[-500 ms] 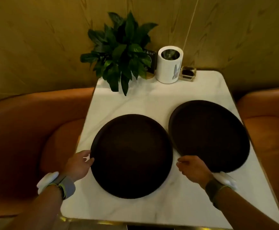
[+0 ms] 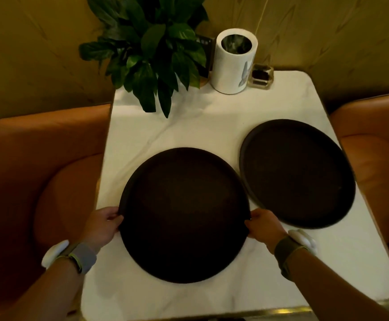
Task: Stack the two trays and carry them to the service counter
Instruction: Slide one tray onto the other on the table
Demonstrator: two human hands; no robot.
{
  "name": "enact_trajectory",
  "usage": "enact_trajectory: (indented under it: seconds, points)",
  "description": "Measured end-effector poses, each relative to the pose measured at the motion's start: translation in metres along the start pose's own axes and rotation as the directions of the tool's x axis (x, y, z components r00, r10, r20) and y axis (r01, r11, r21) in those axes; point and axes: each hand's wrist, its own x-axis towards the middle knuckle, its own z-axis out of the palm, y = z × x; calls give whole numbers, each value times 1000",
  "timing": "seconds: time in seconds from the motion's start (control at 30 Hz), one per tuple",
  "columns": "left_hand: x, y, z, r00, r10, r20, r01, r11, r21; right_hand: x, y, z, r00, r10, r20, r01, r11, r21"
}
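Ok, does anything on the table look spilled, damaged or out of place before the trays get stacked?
Nothing stands out. The two round dark trays, near and far, lie flat and empty on the white marble table; the left hand and right hand grip the near one's rim. The white cylindrical holder stands upright.

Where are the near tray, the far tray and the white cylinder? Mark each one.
near tray [image 2: 184, 216], head view, centre of its dark flat surface
far tray [image 2: 297, 173], head view, middle of its inside
white cylinder [image 2: 231, 68], head view, front of its side wall
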Motion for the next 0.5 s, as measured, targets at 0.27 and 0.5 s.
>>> enact_trajectory:
  seconds: [0.27,0.5]
  points:
    - [-10,17,-34,1000,17,0,-17,998,-66,-18,-8,12,1000,-11,-28,13,998,69]
    - [-25,103,-16,983,179,30,-174,977,-121,-33,-10,-60,991,-62,-119,88,970,226]
